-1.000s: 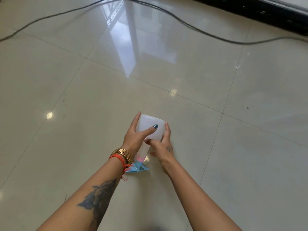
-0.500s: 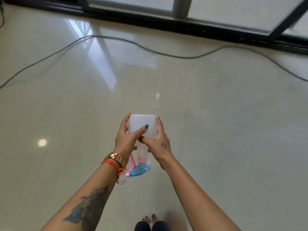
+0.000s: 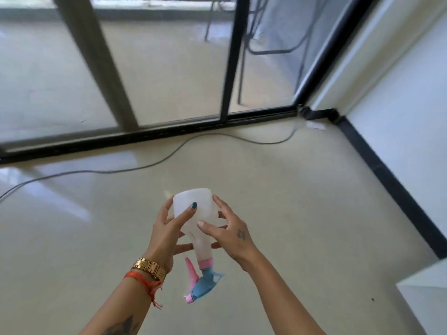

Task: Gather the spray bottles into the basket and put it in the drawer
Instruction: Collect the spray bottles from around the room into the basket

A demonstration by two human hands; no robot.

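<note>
A translucent white spray bottle point(image 3: 194, 209) with a pink collar and a blue and pink trigger head point(image 3: 202, 285) is held in the air above the floor, its base pointing away from me and its nozzle toward me. My left hand point(image 3: 167, 235) grips its left side, thumb across the body. My right hand point(image 3: 229, 234) holds its right side with the fingers spread. No basket or drawer is in view.
A grey cable point(image 3: 150, 163) snakes across the glossy tiled floor. Behind it runs the black track of a sliding glass door point(image 3: 154, 134). A white wall with black skirting point(image 3: 396, 189) stands on the right, and a white furniture corner point(image 3: 428, 293) at the lower right.
I have lifted the bottle off the floor and my view has swung up and to the right, bringing the glass door, the wall and the white corner into sight. Both hands stayed on the bottle.
</note>
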